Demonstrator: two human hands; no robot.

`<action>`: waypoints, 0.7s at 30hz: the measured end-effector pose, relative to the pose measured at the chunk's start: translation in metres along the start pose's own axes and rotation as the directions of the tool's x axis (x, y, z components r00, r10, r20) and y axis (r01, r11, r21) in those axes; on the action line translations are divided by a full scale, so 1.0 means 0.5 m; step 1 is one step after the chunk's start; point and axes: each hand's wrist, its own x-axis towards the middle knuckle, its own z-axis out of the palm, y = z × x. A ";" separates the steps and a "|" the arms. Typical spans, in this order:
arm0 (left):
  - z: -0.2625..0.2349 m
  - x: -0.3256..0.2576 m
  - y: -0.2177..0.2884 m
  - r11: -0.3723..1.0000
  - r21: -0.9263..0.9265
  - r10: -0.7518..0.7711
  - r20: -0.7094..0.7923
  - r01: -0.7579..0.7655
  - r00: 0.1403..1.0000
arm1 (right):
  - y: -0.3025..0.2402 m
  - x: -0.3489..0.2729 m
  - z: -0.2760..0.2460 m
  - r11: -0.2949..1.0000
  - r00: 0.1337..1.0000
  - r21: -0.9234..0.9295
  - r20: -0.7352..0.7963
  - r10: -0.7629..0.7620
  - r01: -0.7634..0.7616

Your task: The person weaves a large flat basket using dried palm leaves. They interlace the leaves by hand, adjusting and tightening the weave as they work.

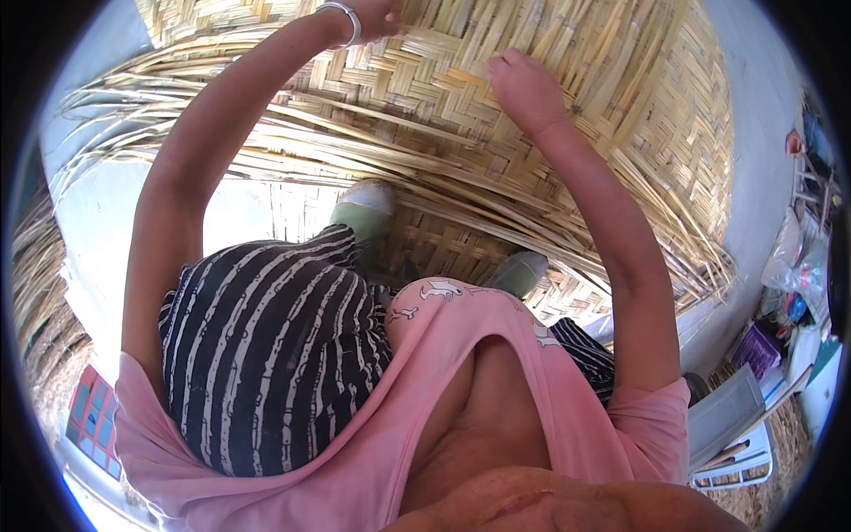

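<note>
A large straw-coloured mat (700,115) woven from flat plant strips spreads out in front of me. My left hand (379,18), with a silvery bangle (350,19) on its wrist, is at the upper edge of the view, over the weave. Its fingers are curled and partly cut off, so what they pinch cannot be made out. Farther right and a little nearer, my right hand (529,91) is closed low over the mat, its thumb and fingers pressed together at a pale strip. Long loose strips (355,146) stick out along the mat's near side and fan out to the left.
My shoes (370,195) are on the near part of the mat, below the loose strips. A pale floor (762,80) borders the mat. At the right are clear plastic bags (789,257), a purple box (758,350) and a grey panel (727,408). Dry stalks (40,275) lie at the left.
</note>
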 end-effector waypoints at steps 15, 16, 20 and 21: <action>-0.025 0.003 -0.190 0.035 -0.988 -0.111 0.145 0.150 0.983 | -0.061 0.171 0.011 0.746 0.949 0.587 0.211 0.236 -0.316; -0.020 0.024 -0.190 -0.166 -0.977 -0.070 0.143 0.130 0.987 | -0.059 0.168 0.011 0.690 0.939 0.639 0.187 0.289 -0.340; 0.022 0.097 -0.089 -0.070 -0.982 0.011 0.172 0.173 0.985 | -0.078 0.139 -0.011 0.399 0.850 0.810 0.213 0.483 -0.430; 0.089 0.151 -0.175 0.594 -0.781 0.139 -0.137 -0.193 0.981 | -0.107 0.154 -0.006 0.374 0.869 0.835 0.223 0.442 -0.405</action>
